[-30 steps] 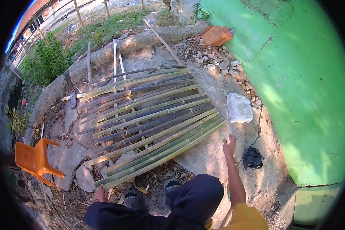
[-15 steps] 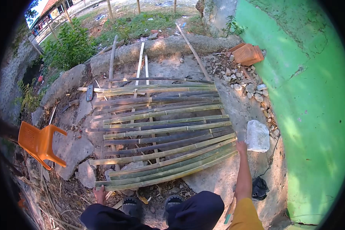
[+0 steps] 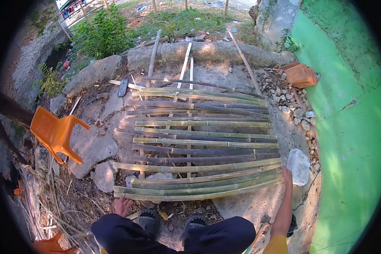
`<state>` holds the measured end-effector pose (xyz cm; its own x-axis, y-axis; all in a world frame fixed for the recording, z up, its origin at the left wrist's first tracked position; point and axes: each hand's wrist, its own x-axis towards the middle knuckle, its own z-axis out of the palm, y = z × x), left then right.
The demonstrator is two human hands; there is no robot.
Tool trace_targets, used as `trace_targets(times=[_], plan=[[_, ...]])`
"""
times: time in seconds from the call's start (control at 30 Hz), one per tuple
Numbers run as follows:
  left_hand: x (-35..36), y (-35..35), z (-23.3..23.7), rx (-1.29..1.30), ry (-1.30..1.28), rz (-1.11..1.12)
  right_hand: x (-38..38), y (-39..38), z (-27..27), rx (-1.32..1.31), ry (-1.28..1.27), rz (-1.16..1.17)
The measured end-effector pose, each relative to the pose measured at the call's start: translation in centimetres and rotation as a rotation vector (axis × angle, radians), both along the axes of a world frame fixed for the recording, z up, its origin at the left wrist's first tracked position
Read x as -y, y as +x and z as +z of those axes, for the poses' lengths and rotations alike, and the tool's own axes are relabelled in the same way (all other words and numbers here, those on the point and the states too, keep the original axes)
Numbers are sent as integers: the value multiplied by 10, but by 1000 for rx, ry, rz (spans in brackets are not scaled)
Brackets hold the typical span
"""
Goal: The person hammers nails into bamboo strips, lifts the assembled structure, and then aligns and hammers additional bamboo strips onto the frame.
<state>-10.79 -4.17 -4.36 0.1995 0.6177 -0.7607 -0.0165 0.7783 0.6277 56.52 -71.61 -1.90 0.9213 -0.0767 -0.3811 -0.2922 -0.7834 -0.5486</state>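
Observation:
Several split bamboo strips [image 3: 207, 124] lie side by side across a few long poles on the ground, the nearest ones close together in front of my feet. My left hand [image 3: 122, 206] is at the left end of the nearest green bamboo strip [image 3: 199, 197], fingers apart, a fingertip at its lower edge. On the other side, my right hand [image 3: 286, 175] lies against the right ends of the near strips with its fingers stretched along them. Part of the right fingers is hard to make out.
An orange plastic chair [image 3: 55, 133] stands at left. A white block [image 3: 298, 167] lies right of the strips. Beyond are a phone [image 3: 122, 87], a hammer-like tool [image 3: 97, 98], rubble [image 3: 298, 112] and stacked clay tiles [image 3: 299, 75] beside the green wall [image 3: 347, 127].
The view has swung, shifting the scene rightward. My left hand's fingers have loosened from the nearest strip's end. My right hand stays at the right ends; the near strips lie closer to level in view.

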Motion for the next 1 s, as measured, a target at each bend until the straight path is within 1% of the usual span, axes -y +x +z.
trace_targets(times=[0.03,0.07,0.1,0.17,0.23,0.3,0.33,0.37,0.43,0.47,0.57,0.7,0.77,0.8,0.83,0.87,0.93,1.0], plan=[[2,3,2,13,-49,5,2,3,0,25,147,-5],[3,7,3,24,5,-79,4,5,0,30,148,6],[4,7,1,27,7,-68,-3,-2,15,51,127,46],[5,6,-5,74,-45,-31,-10,-7,25,74,106,94],[8,4,-7,126,-8,-46,-8,-10,22,54,-50,190],[16,11,6,202,-126,-26,-6,-10,8,67,1,183],[19,13,10,257,-192,-71,-4,-11,1,78,47,162],[23,17,15,259,-191,-67,-2,-13,-2,80,47,166],[31,26,19,283,-225,-189,-1,-15,-5,54,8,172],[34,30,19,263,-165,-219,-1,-15,-5,57,10,177],[35,32,14,206,-168,-191,-3,-16,1,109,36,197],[38,28,5,173,-157,-215,-7,-23,9,61,33,163],[40,31,3,193,-93,-110,-7,-24,8,62,50,158],[42,33,6,194,-95,-111,-10,-29,9,75,13,162],[44,36,13,220,-44,-66,-11,-32,8,89,-23,167],[44,37,22,245,6,-20,-13,-35,6,90,-22,167],[37,36,33,232,58,-3,-16,-44,-1,197,3,206],[31,37,52,189,121,28,-23,-55,3,199,2,180]])
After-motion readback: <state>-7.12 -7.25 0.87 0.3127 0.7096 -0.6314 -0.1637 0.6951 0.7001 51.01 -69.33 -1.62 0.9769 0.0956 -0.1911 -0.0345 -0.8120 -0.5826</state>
